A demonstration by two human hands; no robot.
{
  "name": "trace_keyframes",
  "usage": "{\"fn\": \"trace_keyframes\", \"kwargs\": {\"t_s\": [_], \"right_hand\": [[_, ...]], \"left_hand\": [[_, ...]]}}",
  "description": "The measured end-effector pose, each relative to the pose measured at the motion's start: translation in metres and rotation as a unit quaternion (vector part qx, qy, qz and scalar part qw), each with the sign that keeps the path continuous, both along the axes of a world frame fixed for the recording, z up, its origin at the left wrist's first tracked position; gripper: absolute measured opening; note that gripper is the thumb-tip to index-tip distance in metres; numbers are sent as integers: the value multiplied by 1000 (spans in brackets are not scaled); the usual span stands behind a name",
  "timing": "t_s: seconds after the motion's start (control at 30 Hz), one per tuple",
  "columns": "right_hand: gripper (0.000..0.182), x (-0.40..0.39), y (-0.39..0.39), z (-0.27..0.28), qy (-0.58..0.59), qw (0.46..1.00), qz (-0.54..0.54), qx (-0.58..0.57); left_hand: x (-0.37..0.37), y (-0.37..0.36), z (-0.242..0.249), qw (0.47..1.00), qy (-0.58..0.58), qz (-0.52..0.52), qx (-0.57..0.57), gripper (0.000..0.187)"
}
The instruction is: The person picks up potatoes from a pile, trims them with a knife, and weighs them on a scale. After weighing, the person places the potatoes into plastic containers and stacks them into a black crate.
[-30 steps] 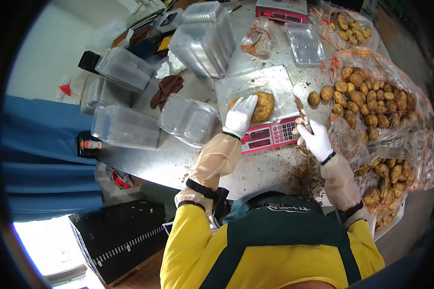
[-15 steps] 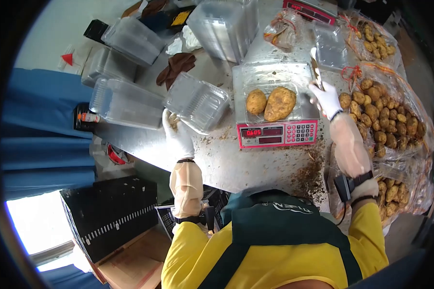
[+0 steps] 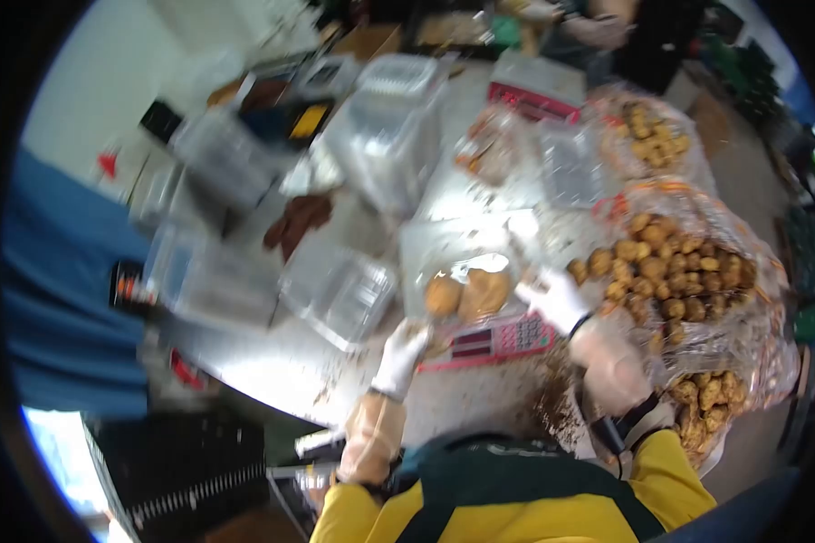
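Steel bench (image 3: 371,385), dusted with soil, carries everything, and the picture is motion-blurred, so small details are uncertain. Largest on it are the clear bags of potatoes (image 3: 675,271) along the right side, heaped full, with another such bag (image 3: 650,136) further back. Stacks of empty clear clamshell boxes (image 3: 385,136) stand at the far left, and one open clamshell (image 3: 340,290) lies just left of the red scale (image 3: 489,342). On the scale's pan sits a clear tray (image 3: 466,271) holding two potatoes (image 3: 466,294) side by side.

Both hands wear white gloves. The left hand (image 3: 400,355) hovers at the scale's front left corner, near the tray; the blur hides whether its fingers are spread or curled. The right hand (image 3: 552,299) lies between the tray and the nearest bag, beside loose potatoes; I cannot tell if it holds anything.

In my judgement, a hand brushing the tray could falsify the reading or tip it off the pan, and the loose potatoes by the bag mouth might roll off.
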State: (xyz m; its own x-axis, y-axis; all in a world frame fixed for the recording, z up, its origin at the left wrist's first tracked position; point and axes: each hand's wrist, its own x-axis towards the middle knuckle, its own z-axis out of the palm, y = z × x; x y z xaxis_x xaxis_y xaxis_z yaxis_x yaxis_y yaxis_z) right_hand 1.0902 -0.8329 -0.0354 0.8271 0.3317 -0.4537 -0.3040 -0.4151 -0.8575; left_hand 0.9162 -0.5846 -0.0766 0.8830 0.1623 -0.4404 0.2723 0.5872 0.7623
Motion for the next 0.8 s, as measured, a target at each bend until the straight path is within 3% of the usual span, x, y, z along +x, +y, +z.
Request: {"fn": "trace_keyframes", "kwargs": {"t_s": [0.03, 0.07, 0.1, 0.13, 0.47, 0.53, 0.63, 0.7, 0.73, 0.8], "right_hand": [[36, -8, -8, 0, 37, 999, 13, -8], [33, -15, -13, -11, 3, 999, 26, -21], [29, -24, -5, 29, 64, 998, 4, -27], [27, -22, -12, 10, 116, 993, 1, -8], [24, -46, -4, 1, 114, 992, 3, 61], [25, -65, 6, 9, 144, 985, -30, 94], [33, -94, 16, -5, 158, 985, -14, 65], [28, -135, 29, 34, 85, 990, 17, 113], [28, -152, 38, 44, 36, 994, 41, 90], [28, -177, 45, 51, -31, 991, 108, 78]], "left_hand": [[1, 2, -18, 999, -17, -11, 46, 17], [2, 0, -19, 1000, 3, 5, 17, 13], [3, -2, -17, 999, 29, 22, -11, 10], [5, -4, -13, 999, 21, 24, -19, 9], [6, -7, -31, 996, 26, 77, 25, 13], [0, -11, -44, 989, -11, 117, -93, 21], [-13, -43, -12, 960, -43, 172, -215, 46], [-23, -59, -16, 956, -72, 185, -216, 50], [-22, -61, -22, 941, -174, 155, -247, 50], [-39, -70, 17, 902, -217, 206, -311, 49]]}}
